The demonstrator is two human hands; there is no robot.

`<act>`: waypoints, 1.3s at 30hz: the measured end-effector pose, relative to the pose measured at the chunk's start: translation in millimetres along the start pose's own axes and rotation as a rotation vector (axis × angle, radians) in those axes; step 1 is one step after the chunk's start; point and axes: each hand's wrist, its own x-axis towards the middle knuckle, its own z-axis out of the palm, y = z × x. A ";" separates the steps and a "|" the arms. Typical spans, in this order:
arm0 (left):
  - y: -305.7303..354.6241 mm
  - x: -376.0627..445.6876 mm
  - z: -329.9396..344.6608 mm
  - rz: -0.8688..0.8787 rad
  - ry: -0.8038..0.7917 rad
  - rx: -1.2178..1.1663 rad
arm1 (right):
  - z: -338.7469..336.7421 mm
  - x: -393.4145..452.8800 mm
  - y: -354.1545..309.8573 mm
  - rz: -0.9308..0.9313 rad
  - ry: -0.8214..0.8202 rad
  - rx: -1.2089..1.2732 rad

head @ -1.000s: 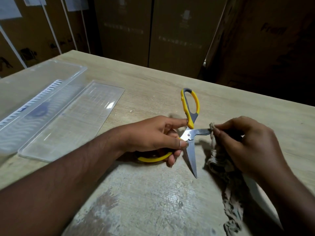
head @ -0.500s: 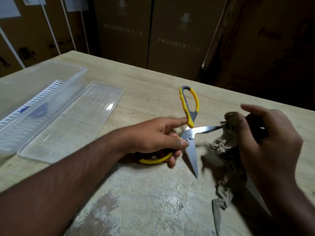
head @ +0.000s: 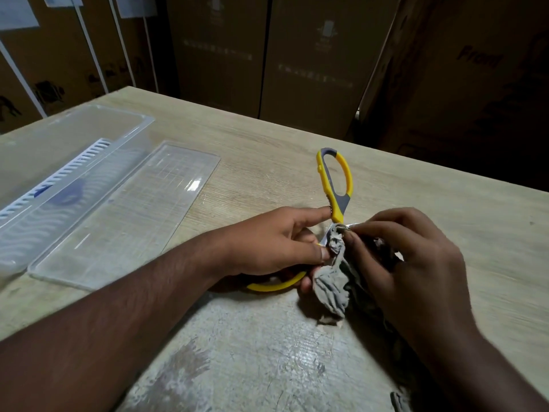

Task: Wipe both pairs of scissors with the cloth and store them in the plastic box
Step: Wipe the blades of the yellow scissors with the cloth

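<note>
A pair of yellow-and-grey scissors (head: 337,185) lies spread wide on the wooden table (head: 267,150). My left hand (head: 276,242) grips its lower yellow handle, index finger stretched to the upper handle. My right hand (head: 407,257) holds a crumpled grey cloth (head: 332,281) bunched round the blades near the pivot, so the blades are almost wholly hidden. The clear plastic box (head: 68,162) stands at the far left. A second pair of scissors is not in view.
The box's flat clear lid (head: 124,215) lies beside it, between the box and my left arm. Large cardboard cartons (head: 312,55) stand close behind the table's far edge. A worn whitish patch (head: 252,352) marks the near tabletop.
My right hand has come back left from the blade tip with the cloth, which now wraps the blades at the pivot. My left hand keeps its grip.
</note>
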 end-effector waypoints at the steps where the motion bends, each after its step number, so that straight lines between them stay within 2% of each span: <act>1: -1.1 0.7 0.2 0.005 -0.011 -0.008 | 0.0 -1.3 0.5 -0.015 0.016 -0.007; 6: -4.5 4.2 0.7 0.013 0.014 0.006 | -2.2 2.4 4.4 -0.011 0.078 0.015; 11: -6.0 4.1 2.4 0.013 0.038 0.015 | 6.1 -0.1 -11.3 0.041 -0.010 0.024; 16: -3.8 -0.9 3.3 -0.008 -0.053 -0.101 | 0.9 -2.1 -0.9 0.082 -0.048 0.026; 23: 0.5 -2.3 3.8 0.005 -0.055 -0.105 | -0.7 -1.7 1.6 -0.043 -0.113 -0.057; 29: 1.2 -3.3 2.7 0.003 -0.061 -0.118 | -16.6 4.8 22.7 0.117 -0.028 -0.160; 32: 1.8 -1.4 3.9 -0.014 -0.050 -0.107 | -20.3 5.5 11.7 0.059 0.016 -0.045; 35: 0.9 -0.8 5.0 -0.004 -0.043 -0.083 | -7.6 4.5 -6.8 -0.028 -0.070 0.047; 39: -2.2 -0.9 5.1 0.016 -0.049 -0.105 | 1.8 2.7 -6.4 -0.054 -0.141 -0.075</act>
